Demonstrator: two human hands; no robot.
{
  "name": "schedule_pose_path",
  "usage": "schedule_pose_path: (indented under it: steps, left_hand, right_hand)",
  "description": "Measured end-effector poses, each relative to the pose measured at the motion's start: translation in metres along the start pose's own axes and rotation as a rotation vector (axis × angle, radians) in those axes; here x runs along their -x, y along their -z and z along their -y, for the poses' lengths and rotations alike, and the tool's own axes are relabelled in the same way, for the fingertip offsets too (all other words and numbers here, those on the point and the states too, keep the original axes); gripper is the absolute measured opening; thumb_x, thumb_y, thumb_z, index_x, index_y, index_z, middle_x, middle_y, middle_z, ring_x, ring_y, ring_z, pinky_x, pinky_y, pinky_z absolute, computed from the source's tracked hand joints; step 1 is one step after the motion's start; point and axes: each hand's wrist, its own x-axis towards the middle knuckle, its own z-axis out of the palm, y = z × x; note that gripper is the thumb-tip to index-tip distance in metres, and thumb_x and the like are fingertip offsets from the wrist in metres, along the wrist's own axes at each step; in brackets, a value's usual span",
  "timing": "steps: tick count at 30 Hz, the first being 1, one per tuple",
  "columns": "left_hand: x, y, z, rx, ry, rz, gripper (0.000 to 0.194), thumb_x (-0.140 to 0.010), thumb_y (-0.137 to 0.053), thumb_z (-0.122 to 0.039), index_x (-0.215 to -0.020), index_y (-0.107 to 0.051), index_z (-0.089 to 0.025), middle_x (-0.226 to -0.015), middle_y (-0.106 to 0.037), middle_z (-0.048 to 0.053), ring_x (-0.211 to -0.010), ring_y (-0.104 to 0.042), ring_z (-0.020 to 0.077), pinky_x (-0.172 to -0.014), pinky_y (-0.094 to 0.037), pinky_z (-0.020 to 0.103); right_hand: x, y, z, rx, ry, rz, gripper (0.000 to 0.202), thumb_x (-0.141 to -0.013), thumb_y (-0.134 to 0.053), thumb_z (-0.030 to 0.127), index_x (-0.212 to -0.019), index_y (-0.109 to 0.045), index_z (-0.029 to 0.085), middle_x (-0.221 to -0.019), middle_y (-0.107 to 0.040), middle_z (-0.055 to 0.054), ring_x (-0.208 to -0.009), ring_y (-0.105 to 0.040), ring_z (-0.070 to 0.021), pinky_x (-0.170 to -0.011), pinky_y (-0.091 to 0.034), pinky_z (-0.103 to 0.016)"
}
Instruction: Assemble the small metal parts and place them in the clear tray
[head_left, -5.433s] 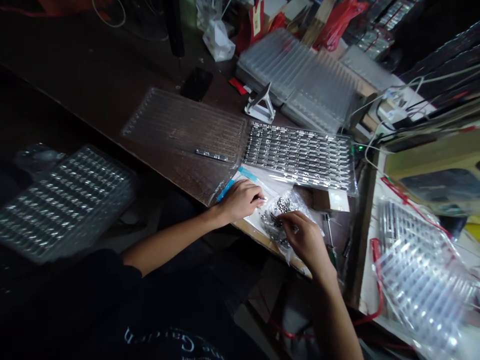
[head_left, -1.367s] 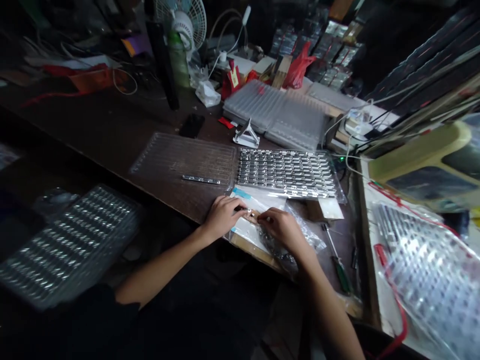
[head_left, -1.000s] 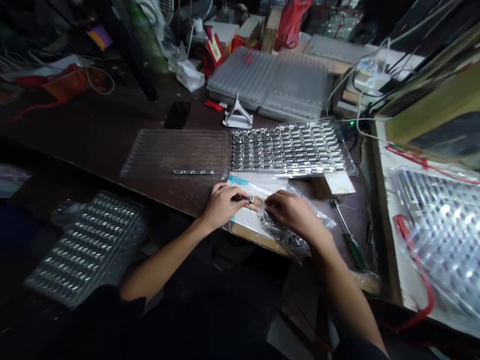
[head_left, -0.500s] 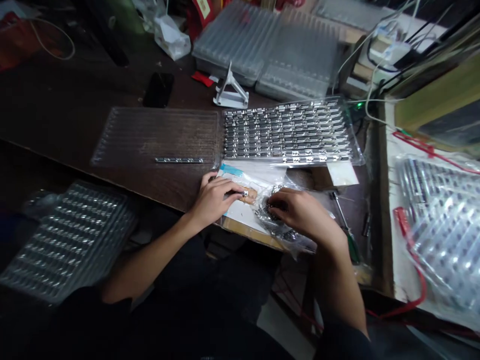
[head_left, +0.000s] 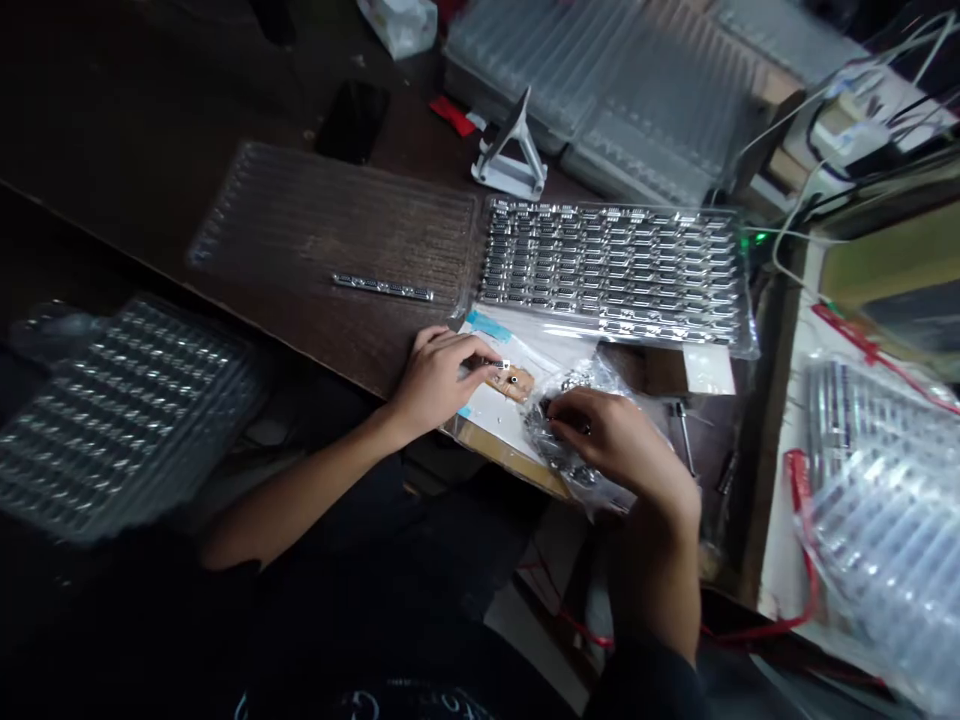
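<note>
While the left hand point(head_left: 442, 380) clamps a small metal part point(head_left: 505, 365) in its fingertips by the tan block point(head_left: 517, 386), the right hand point(head_left: 611, 430), fingers bunched, sits at the plastic bag point(head_left: 600, 490), right of block; hold not visible. Risk: part dropped, from slack pinch; metal pieces point(head_left: 577, 380) scattered, from snagged film. Pose: left palm down, left of block; right wrist bent.

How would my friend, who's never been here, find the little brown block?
On the dark table, find the tray packed with rows of shiny metal parts. On its near side lies a white sheet, and the brown block sits there between the left hand and the crumpled clear bag. It's small and orange-brown, while the sheet under it is white and the bag see-through.
</note>
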Motion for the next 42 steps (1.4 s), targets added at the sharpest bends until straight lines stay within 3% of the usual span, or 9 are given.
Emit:
schedule_pose_path:
  steps: [4, 10, 18, 22, 25, 30, 33, 37, 42]
  left_hand:
    - [0.002, -0.003, 0.0, -0.01, 0.01, 0.015, 0.003, -0.086, -0.069, -0.021, -0.087, -0.067, -0.023, -0.095, -0.076, -0.003, -0.092, -0.067, 0.0172, -0.103, -0.033, 0.038]
    - [0.002, -0.003, -0.001, 0.008, 0.026, 0.009, 0.003, -0.086, -0.069, -0.022, -0.088, -0.067, -0.022, -0.095, -0.075, -0.003, -0.092, -0.066, 0.0171, -0.105, -0.031, 0.039]
    - [0.002, -0.003, -0.001, 0.023, 0.033, 0.032, 0.004, -0.086, -0.069, -0.024, -0.09, -0.067, -0.024, -0.094, -0.075, -0.003, -0.092, -0.066, 0.0174, -0.106, -0.028, 0.04]
    - [0.001, -0.002, -0.001, 0.017, 0.045, 0.018, 0.002, -0.087, -0.068, -0.023, -0.089, -0.067, -0.024, -0.094, -0.075, -0.003, -0.092, -0.066, 0.0176, -0.106, -0.028, 0.04]
    - [0.001, -0.002, -0.001, 0.021, 0.043, 0.007, 0.003, -0.087, -0.068, -0.023, -0.089, -0.067, -0.023, -0.094, -0.075, -0.003, -0.091, -0.066, 0.0172, -0.106, -0.028, 0.04]
    - [0.001, -0.001, -0.001, 0.034, 0.043, -0.008, 0.004, -0.087, -0.069, -0.024, -0.09, -0.066, -0.023, -0.092, -0.074, -0.003, -0.088, -0.066, 0.0163, -0.105, -0.029, 0.04]
    - [0.0, 0.0, -0.003, 0.032, 0.041, -0.009, 0.002, -0.088, -0.067, -0.024, -0.089, -0.066, -0.024, -0.093, -0.075, -0.003, -0.089, -0.066, 0.0164, -0.105, -0.029, 0.04]
    - [-0.004, -0.003, -0.011, 0.053, -0.003, 0.014, 0.001, -0.089, -0.066, -0.024, -0.087, -0.065, -0.023, -0.095, -0.075, -0.002, -0.093, -0.066, 0.017, -0.101, -0.033, 0.038]
    - [-0.008, -0.016, -0.02, 0.098, -0.095, 0.087, 0.007, -0.083, -0.073, -0.023, -0.084, -0.066, -0.022, -0.088, -0.074, -0.002, -0.091, -0.065, 0.0186, -0.094, -0.038, 0.037]
  right_hand:
    - [0.003, 0.004, -0.001, -0.06, 0.004, -0.022, 0.012, -0.087, -0.058, 0.021, -0.086, -0.07, 0.021, -0.082, -0.074, -0.003, -0.071, -0.066, -0.0169, -0.067, -0.047, -0.028]
    - [-0.013, -0.01, 0.011, -0.144, 0.041, -0.354, 0.016, -0.092, -0.057, 0.024, -0.093, -0.073, 0.02, -0.091, -0.076, -0.006, -0.082, -0.07, -0.0195, -0.075, -0.052, -0.03]
    - [-0.032, -0.036, 0.029, -0.041, 0.168, -0.364, 0.023, -0.095, -0.051, 0.02, -0.107, -0.071, 0.022, -0.1, -0.071, -0.008, -0.086, -0.068, -0.0201, -0.076, -0.053, -0.031]
    - [-0.028, -0.036, 0.033, 0.141, 0.14, -0.293, 0.034, -0.095, -0.043, 0.013, -0.113, -0.071, 0.022, -0.106, -0.07, -0.01, -0.09, -0.067, -0.0234, -0.077, -0.053, -0.033]
    - [-0.029, -0.031, 0.029, 0.05, 0.173, -0.256, 0.036, -0.095, -0.044, 0.014, -0.117, -0.07, 0.025, -0.108, -0.071, -0.007, -0.09, -0.069, -0.0208, -0.078, -0.054, -0.03]
    - [-0.039, -0.025, 0.021, 0.174, 0.014, -0.429, 0.042, -0.098, -0.042, 0.025, -0.137, -0.056, 0.015, -0.132, -0.063, -0.015, -0.111, -0.063, -0.0292, -0.092, -0.052, -0.042]
    - [-0.044, -0.028, 0.023, 0.309, 0.017, -0.376, 0.047, -0.098, -0.039, 0.02, -0.143, -0.049, 0.013, -0.142, -0.056, -0.016, -0.117, -0.058, -0.0315, -0.095, -0.05, -0.046]
    - [-0.043, -0.033, 0.022, 0.298, 0.068, -0.355, 0.041, -0.096, -0.041, 0.014, -0.132, -0.06, 0.016, -0.138, -0.06, -0.012, -0.11, -0.059, -0.0297, -0.091, -0.051, -0.043]
    - [-0.036, -0.036, 0.013, 0.215, 0.012, -0.41, 0.034, -0.091, -0.043, 0.009, -0.107, -0.072, 0.019, -0.107, -0.073, -0.01, -0.091, -0.065, -0.0243, -0.075, -0.051, -0.033]
